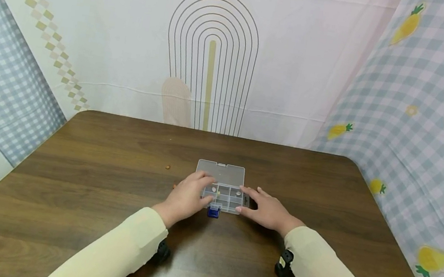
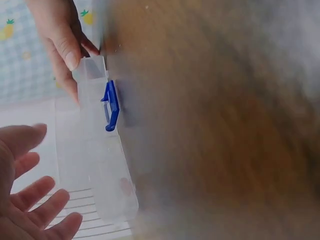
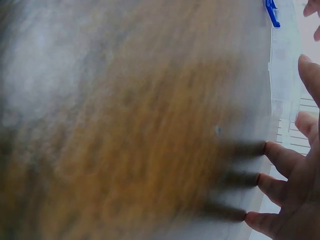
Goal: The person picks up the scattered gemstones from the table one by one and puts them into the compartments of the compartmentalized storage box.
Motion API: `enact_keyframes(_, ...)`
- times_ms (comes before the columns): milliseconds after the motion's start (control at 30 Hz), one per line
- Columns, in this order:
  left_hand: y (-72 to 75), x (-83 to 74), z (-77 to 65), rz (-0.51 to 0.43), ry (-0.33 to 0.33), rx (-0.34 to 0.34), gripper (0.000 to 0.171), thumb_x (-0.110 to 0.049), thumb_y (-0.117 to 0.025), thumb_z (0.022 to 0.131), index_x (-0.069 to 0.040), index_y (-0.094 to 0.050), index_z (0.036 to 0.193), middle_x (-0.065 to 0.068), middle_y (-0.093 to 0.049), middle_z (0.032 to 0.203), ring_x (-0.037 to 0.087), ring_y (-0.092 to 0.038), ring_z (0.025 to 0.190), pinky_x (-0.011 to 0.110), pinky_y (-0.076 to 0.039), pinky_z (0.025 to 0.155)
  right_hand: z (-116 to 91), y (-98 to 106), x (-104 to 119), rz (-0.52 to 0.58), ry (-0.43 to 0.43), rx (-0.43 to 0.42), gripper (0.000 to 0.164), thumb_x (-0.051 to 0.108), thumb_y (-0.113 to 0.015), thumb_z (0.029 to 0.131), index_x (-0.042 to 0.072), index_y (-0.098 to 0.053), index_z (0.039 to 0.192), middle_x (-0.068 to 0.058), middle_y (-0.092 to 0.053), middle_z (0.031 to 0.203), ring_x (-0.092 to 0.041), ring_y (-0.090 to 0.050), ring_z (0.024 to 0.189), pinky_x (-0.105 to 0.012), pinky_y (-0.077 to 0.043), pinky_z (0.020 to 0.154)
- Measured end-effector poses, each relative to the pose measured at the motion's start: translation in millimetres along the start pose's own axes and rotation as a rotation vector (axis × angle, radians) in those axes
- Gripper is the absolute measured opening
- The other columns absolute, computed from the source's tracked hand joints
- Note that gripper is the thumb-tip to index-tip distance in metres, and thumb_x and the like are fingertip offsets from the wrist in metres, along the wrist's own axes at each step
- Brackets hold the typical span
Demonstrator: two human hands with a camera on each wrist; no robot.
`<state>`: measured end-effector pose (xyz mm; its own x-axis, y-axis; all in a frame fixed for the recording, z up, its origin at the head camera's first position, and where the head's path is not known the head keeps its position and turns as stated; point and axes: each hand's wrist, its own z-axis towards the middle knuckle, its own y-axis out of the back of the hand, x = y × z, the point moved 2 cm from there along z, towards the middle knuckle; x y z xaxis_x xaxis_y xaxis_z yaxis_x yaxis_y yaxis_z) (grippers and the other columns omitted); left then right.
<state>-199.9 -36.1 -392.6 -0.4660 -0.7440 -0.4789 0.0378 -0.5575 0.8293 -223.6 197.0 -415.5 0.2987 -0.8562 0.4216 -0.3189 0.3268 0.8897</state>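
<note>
A clear plastic compartment box lies on the table with its lid laid back on the far side. Its blue latch hangs down at the front edge. Small pale pieces sit in some compartments. My left hand hovers around the box's left end, fingers spread and, in the left wrist view, apart from it. At the other end is my right hand, its thumb and forefinger right at the box's edge. Its other fingertips rest on the tabletop.
A small brown piece lies on the wooden table left of the lid. Close by my left hand is a small orange piece. Patterned cloth hangs behind the table and along both sides.
</note>
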Motion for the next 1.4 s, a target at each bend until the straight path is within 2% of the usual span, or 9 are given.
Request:
enact_keyframes(200,6.7,4.5,0.2,-0.027,-0.002,0.004,0.051,-0.025,-0.076,0.085,-0.009,-0.059,0.130,0.013,-0.049,0.140,0.034,-0.046,0.129,0.048,-0.040,0.104,0,0,0,-0.001,-0.002,0.001,0.073,0.062,-0.053,0.090,0.026,-0.035,0.151,-0.012,-0.037,0.152,-0.038,-0.023,0.143,-0.067,-0.025,0.106)
enact_keyframes(433,15.1,15.1,-1.0,-0.090,0.023,0.008,0.063,-0.026,-0.079,0.082,-0.009,-0.054,0.137,0.014,-0.042,0.148,0.035,-0.041,0.133,0.050,-0.039,0.105,0,-2,-1,-0.002,-0.001,0.000,0.074,0.064,-0.052,0.089,0.027,-0.035,0.151,-0.010,-0.036,0.153,-0.038,-0.022,0.143,-0.067,-0.024,0.107)
enact_keyframes(800,29.1,33.3,-3.3,-0.157,0.069,-0.044,0.064,-0.021,-0.079,0.081,-0.008,-0.053,0.138,0.013,-0.042,0.148,0.035,-0.043,0.132,0.052,-0.037,0.106,-1,-1,1,0.008,0.016,-0.006,0.074,0.063,-0.053,0.089,0.026,-0.035,0.151,-0.010,-0.036,0.153,-0.037,-0.022,0.144,-0.067,-0.022,0.108)
enact_keyframes(1133,33.5,48.3,-2.7,-0.210,0.106,-0.102,0.062,-0.019,-0.079,0.081,-0.005,-0.053,0.136,0.016,-0.044,0.145,0.035,-0.042,0.133,0.051,-0.035,0.108,0,-2,0,0.002,0.015,-0.006,0.073,0.063,-0.053,0.089,0.027,-0.035,0.151,-0.009,-0.035,0.153,-0.038,-0.022,0.144,-0.067,-0.022,0.108)
enact_keyframes(1400,32.8,59.1,-2.8,-0.225,0.167,-0.082,0.064,-0.018,-0.078,0.082,-0.005,-0.051,0.138,0.017,-0.045,0.144,0.035,-0.040,0.134,0.050,-0.033,0.109,-1,-2,0,0.006,0.016,-0.007,0.073,0.062,-0.053,0.090,0.026,-0.035,0.151,-0.010,-0.036,0.153,-0.038,-0.022,0.144,-0.066,-0.023,0.107)
